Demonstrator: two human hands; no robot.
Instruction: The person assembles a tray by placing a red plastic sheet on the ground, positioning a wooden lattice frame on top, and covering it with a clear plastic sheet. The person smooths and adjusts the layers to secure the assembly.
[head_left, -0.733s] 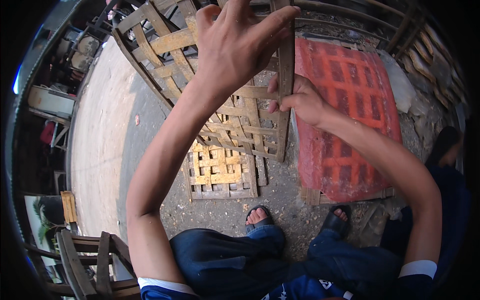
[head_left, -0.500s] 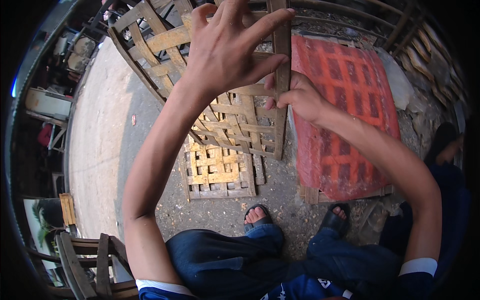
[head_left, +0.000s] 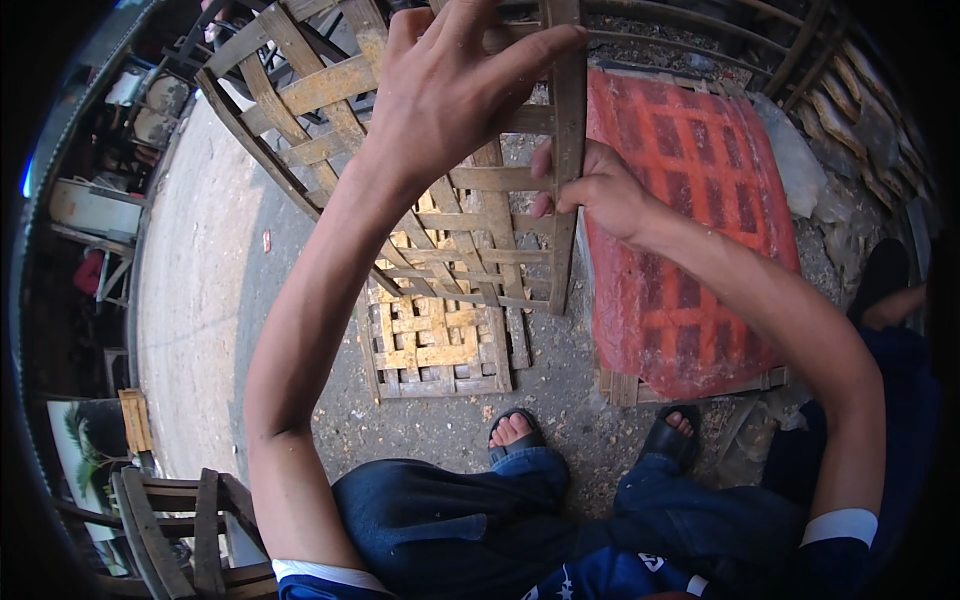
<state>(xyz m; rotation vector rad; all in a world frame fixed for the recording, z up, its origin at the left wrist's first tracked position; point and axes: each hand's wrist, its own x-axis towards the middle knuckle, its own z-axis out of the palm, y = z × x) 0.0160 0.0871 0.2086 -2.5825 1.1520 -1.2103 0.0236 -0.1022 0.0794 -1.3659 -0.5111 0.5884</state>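
Observation:
A large woven bamboo rack (head_left: 328, 88) with a wooden edge rail stands tilted up in front of me. My right hand (head_left: 604, 192) is closed round its right rail, thumb on the near side and fingertips showing through the weave. Over the rack's upper part is my left hand (head_left: 447, 95), its fingers spread and the index finger stretched across the rail. The picture's top edge cuts off some of its fingers, and its thumb is hidden. Below, a second woven rack (head_left: 440, 355) with a yellowish weave lies on the ground, partly covered by the raised one.
To the right, a translucent red sheet (head_left: 700, 250) covers a stack of slatted racks. A slatted wooden piece (head_left: 180, 530) stands at the lower left. Several stacked pieces (head_left: 850, 110) line the far right. A person's sandalled foot (head_left: 893, 300) is at the right edge.
The woven rack has shifted slightly up and left. My left thumb has moved off the rail and out of sight. My right hand keeps its hold.

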